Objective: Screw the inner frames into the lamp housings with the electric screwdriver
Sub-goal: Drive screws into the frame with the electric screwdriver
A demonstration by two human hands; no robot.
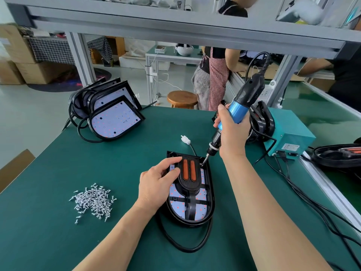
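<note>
**Driving a screw at the far corner of one lamp housing**

Head view: the left hand [158, 184] curls over the raised hump of the black plastic inner frame [190, 192], holding it down inside the black D-shaped lamp housing [210, 192], which lies face-up near the middle of the green bench mat [58, 231]. The right hand [232, 132] is wrapped round the barrel of the blue-and-black electric screwdriver [240, 108], its bit down at the frame's far right corner.

The housing looks like stiff, fairly light moulded plastic, likely to skid on the mat under the bit's push, so pinning it by the frame hump seems sound. The dotted LED board beneath looks fragile and is best left untouched.

Counted: one housing in work, with two orange strips [185, 170] on its frame; what look like three open housings [115, 122] stacked at the back left; one more [338, 155] partly cut off at the right edge; one screwdriver. The loose silver screws [93, 200] are too many to count.
</note>
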